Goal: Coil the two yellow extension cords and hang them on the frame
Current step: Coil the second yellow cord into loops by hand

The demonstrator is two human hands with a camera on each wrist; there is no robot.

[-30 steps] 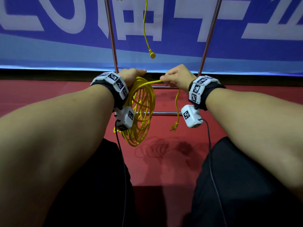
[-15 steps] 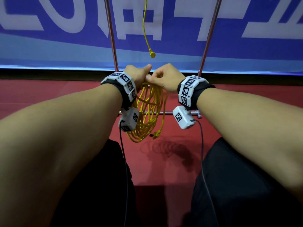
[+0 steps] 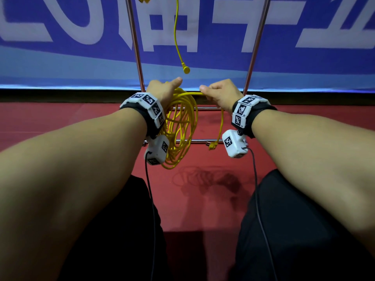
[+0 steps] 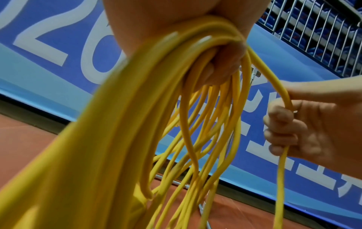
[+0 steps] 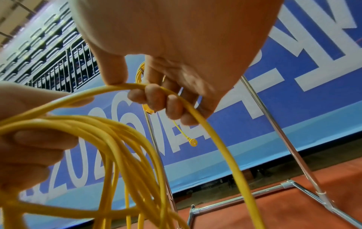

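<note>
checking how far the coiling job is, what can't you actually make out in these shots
- Top of the frame: cut off by the head view's upper edge, so how the hung cord sits on it is unseen.
- Left hand fingers: head view, hidden behind the coil.
- Near loops: left wrist view, blurred.
- Loose plug: too small for detail.

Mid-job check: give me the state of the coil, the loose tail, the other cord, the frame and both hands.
coil: looped, bunched, hanging from the left hand, off the floor.
loose tail: uncoiled, running through the right hand, its plug dangling.
second cord: hanging down at the frame, plug end free.
frame: standing upright on the red floor.
left hand: gripping the coil's top.
right hand: holding the tail.
</note>
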